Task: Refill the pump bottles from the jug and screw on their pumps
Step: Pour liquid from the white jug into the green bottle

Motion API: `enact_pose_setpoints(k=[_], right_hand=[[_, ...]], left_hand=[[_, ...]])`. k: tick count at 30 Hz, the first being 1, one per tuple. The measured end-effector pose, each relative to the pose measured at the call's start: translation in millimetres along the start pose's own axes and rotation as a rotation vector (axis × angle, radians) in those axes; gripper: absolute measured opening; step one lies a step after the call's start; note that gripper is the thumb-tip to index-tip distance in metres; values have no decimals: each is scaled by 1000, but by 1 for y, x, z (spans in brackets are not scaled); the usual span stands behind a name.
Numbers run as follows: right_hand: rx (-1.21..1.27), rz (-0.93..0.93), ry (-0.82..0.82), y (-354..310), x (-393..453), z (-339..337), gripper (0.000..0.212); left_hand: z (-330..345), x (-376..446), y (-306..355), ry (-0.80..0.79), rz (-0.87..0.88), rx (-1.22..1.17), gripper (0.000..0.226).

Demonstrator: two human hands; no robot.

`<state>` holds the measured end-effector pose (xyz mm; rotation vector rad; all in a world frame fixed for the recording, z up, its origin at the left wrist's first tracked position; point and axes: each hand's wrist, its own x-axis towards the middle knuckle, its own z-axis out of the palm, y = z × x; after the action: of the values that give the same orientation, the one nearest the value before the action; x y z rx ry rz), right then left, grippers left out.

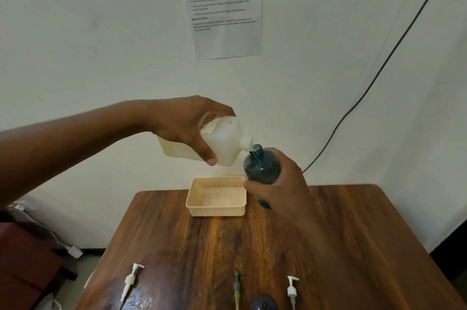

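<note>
My left hand grips a white translucent jug, tipped on its side above the table with its spout pointing right. The spout touches the open mouth of a dark blue pump bottle, which my right hand holds from below, tilted a little left. Three pumps lie along the table's near edge: a white pump at the left, a grey-green pump in the middle, another white pump to its right. The top of a dark purple bottle shows at the bottom edge.
A peach plastic basket, with nothing in it, stands at the far side of the wooden table. A printed sheet hangs on the wall behind, and a black cable runs down the wall at right. Dark red furniture stands at left.
</note>
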<state>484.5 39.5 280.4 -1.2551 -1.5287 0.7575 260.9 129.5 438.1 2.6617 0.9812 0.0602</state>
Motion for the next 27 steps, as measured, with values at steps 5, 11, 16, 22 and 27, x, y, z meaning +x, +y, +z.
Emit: enact_pose_setpoints(k=[5,11,16,22,27], right_hand=[[1,-5,2,1,0,0,61],[13,-7,-2,1,-1,1,59],[25,0,1,1,0,2,61],[20,-9,16,0,1,6,60],[76,-2,17,-6,4,9,59]], left_hand=[[-1,0,2,-8,-1,1,72],[-2,-1,2,-6,7,12,70],[-2,-2,3,3,14,9,72],[1,-7,0,14,11,-16,76],[6,-13,-5,61,8,-88,72]])
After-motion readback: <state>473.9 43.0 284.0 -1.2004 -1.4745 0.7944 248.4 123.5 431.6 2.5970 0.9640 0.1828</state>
